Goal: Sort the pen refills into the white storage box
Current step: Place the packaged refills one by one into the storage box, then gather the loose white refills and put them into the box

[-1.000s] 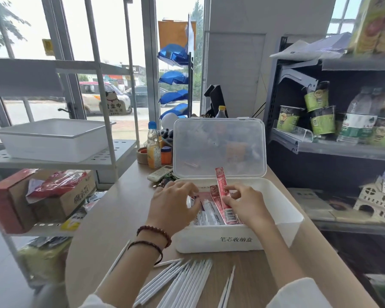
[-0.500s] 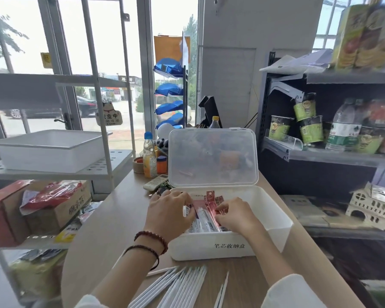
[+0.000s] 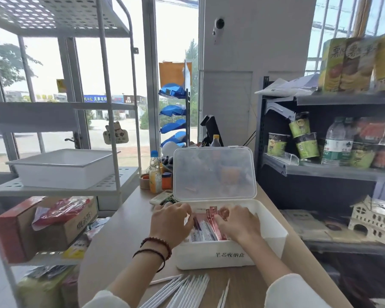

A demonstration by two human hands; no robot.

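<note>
The white storage box (image 3: pixel 273 238) stands open on the wooden table (image 3: pixel 118 232), its clear lid (image 3: pixel 213 172) upright behind it. Red and white packs of pen refills (image 3: pixel 206 227) lie inside. My left hand (image 3: pixel 171 221) rests over the box's left side with its fingers on the packs. My right hand (image 3: pixel 238 221) presses down on the red packs from the right. Several loose white refills (image 3: pixel 187 290) lie on the table in front of the box.
A white shelf rack with a white tray (image 3: pixel 60 167) stands at the left, cardboard boxes (image 3: pixel 45 225) below. Bottles and small jars (image 3: pixel 156 176) sit behind the box. A dark shelf with cups and bottles (image 3: pixel 320 143) fills the right.
A red refill pack that my right hand held upright a second ago now lies down among the others in the box. Both hands stay in the box. The camera tilted upward.
</note>
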